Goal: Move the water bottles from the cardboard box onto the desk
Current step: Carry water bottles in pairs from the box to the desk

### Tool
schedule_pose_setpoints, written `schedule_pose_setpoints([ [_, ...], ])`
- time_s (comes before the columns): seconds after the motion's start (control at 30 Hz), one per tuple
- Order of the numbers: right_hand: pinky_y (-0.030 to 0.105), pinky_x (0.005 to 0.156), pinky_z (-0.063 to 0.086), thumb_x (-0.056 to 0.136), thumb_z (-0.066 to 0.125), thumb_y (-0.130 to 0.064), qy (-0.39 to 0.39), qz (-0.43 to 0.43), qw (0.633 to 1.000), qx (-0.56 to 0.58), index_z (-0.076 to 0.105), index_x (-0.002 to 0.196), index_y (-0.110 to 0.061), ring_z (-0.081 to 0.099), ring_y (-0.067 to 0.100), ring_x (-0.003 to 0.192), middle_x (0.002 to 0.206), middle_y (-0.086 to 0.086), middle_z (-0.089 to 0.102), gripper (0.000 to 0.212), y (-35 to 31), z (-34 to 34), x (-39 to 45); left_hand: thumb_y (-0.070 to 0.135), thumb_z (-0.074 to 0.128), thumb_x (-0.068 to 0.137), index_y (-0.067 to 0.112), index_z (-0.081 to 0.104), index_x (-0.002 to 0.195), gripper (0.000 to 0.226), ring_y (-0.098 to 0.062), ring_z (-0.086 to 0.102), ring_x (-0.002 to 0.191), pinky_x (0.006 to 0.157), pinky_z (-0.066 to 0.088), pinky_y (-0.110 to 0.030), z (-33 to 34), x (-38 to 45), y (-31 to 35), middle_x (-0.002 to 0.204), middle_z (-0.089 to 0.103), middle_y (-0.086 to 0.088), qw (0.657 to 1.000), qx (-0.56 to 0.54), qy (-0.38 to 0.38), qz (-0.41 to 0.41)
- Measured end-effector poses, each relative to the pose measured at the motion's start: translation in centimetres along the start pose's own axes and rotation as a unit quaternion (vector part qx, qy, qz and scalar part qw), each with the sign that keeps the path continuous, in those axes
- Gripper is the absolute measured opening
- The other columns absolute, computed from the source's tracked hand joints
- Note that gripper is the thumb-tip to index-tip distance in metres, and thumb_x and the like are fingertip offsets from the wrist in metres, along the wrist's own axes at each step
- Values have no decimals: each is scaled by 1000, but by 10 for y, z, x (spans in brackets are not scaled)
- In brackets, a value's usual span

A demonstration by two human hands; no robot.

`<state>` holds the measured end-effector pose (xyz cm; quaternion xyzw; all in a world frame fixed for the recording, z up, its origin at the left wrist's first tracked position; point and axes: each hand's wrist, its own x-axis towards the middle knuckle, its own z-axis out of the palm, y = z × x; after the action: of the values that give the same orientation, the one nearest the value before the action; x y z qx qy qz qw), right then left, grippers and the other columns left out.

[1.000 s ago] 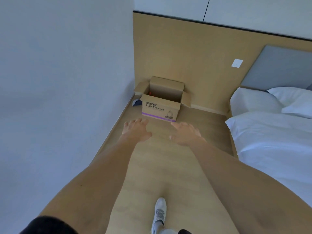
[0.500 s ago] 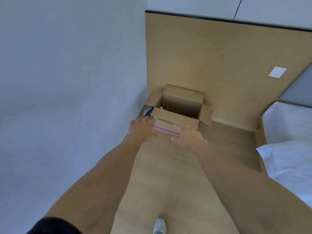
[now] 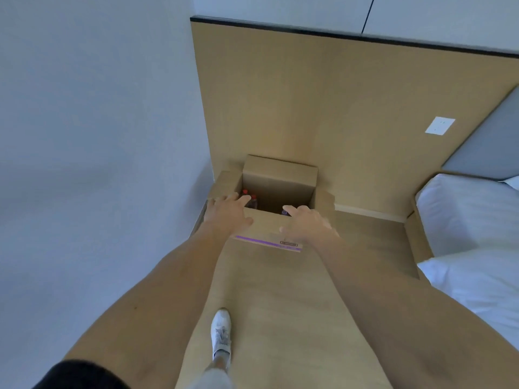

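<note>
An open cardboard box (image 3: 280, 181) stands on the wooden floor in the corner, its flaps spread out. Inside at the left I see water bottles (image 3: 252, 200) with red caps, and part of another bottle (image 3: 284, 212) shows near the front wall. My left hand (image 3: 226, 211) reaches over the box's front left corner, fingers straight, holding nothing. My right hand (image 3: 304, 224) hovers over the front wall at the right, fingers relaxed and spread, also holding nothing. No desk is in view.
A white wall (image 3: 98, 136) runs along the left and a tall wooden panel (image 3: 337, 108) stands behind the box. A bed (image 3: 471, 234) with white bedding lies at the right. My foot in a white shoe (image 3: 221, 334) is on the floor below.
I have stepped closer to the box. Both hands have moved forward from in front of the box to over its front edge. More of the bottles inside shows now.
</note>
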<state>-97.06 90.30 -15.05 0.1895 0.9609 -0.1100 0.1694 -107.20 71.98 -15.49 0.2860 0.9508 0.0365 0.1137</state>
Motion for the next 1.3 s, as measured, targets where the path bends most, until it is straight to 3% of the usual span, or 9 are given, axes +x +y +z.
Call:
schedule_pose_setpoints([
  [0.37,48,109,38,97,48,-51,9,92,995,35,23,155,-34,37,32,138,152,7,38,66,9,-71,148,55,49,95,34,31,153,64,-29,42,137,112,29,-49,-45,213,-21,152,45,-2,995,13,-14,101],
  [0.7,51,111,38,98,51,-48,-10,115,992,58,27,154,-32,37,31,139,154,6,38,63,33,-88,256,54,49,97,31,28,155,66,-31,38,143,117,28,-55,-37,337,-14,158,39,-3,987,14,-67,147],
  [0.87,49,108,41,97,52,-50,-25,105,992,59,30,152,-34,44,31,133,148,7,46,61,57,-86,327,55,48,97,31,28,156,67,-30,40,141,116,30,-52,-18,402,-6,156,41,-4,986,21,-87,143],
  [1.3,50,105,45,96,55,-48,-124,116,980,102,34,149,-34,46,33,130,146,8,44,59,145,-32,485,54,55,95,32,32,153,66,-29,41,141,116,30,-53,80,531,34,156,43,-2,977,14,-154,148],
])
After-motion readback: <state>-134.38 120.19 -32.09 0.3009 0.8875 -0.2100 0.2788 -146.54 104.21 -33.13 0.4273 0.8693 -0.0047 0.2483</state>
